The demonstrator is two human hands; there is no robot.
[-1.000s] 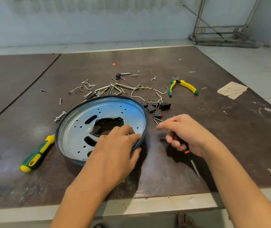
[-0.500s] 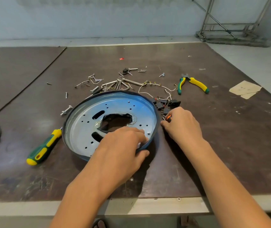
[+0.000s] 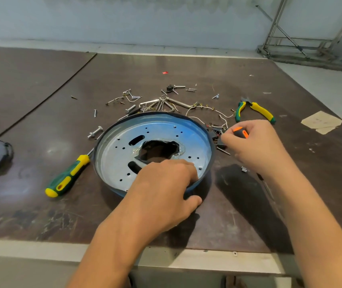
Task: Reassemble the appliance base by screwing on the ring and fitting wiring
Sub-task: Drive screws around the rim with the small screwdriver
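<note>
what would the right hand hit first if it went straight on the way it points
Likely the black connectors just ahead of the right hand, then the base; the hand's height above the table is unclear.

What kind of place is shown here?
Most likely a repair workshop: a worn dark brown worktable carries scattered loose metal screws and bolts, green-and-yellow pliers, a green-and-yellow screwdriver and a round blue-rimmed metal appliance base.
</note>
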